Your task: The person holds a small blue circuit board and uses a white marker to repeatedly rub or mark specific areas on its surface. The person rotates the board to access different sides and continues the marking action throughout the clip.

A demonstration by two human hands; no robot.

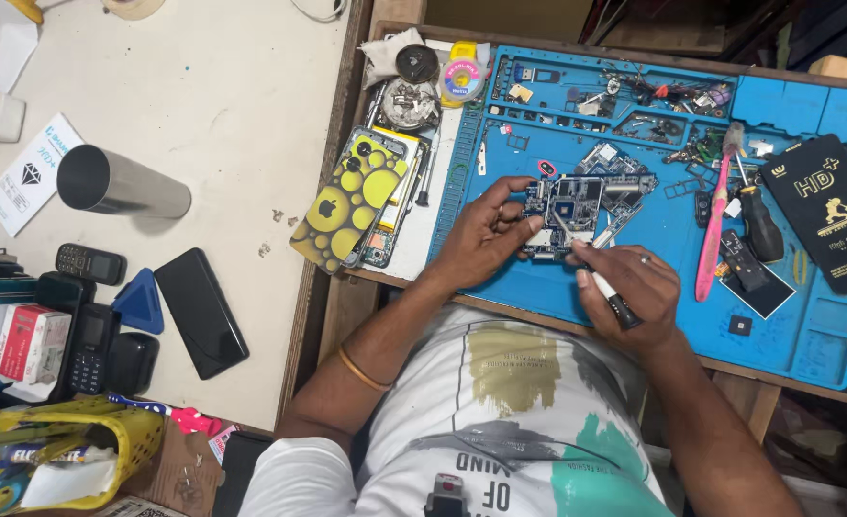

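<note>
A blue phone circuit board (574, 204) lies on the blue repair mat (634, 287) in front of me. My left hand (486, 235) rests on the mat with its fingers pressed on the board's left edge, holding it in place. My right hand (629, 287) grips a thin white-and-black tool (603, 285) like a pen, its metal tip touching the lower middle of the board. A second bare board (624, 172) lies just beyond the first.
A pink toothbrush (715, 225), a black-handled screwdriver (758, 222) and a black packet (825, 213) lie right of my hands. A yellow-spotted phone cover (347, 201) rests on the mat's left. A steel tumbler (117, 184), phones (199, 311) and a yellow basket (79, 460) occupy the white table.
</note>
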